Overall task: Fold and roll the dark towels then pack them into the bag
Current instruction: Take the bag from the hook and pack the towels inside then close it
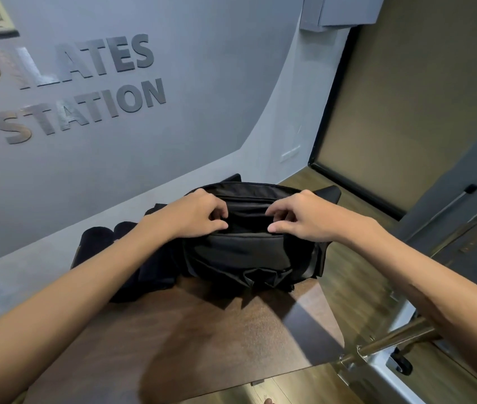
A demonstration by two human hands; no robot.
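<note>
A black fabric bag (249, 252) stands on the brown wooden table (208, 339), its top open toward me. My left hand (199, 214) grips the near rim of the opening on the left side, fingers curled over the edge. On the right side of the same rim, my right hand (298, 215) pinches the fabric with curled fingers. Dark towels (106, 243) lie in a pile to the left of the bag, partly hidden behind my left forearm. The inside of the bag is too dark to make out.
A grey wall with raised lettering (68, 83) rises right behind the table. The table's right edge drops to a wood floor (357, 275). A metal rail (389, 342) and a wheeled frame (400, 365) stand at the lower right.
</note>
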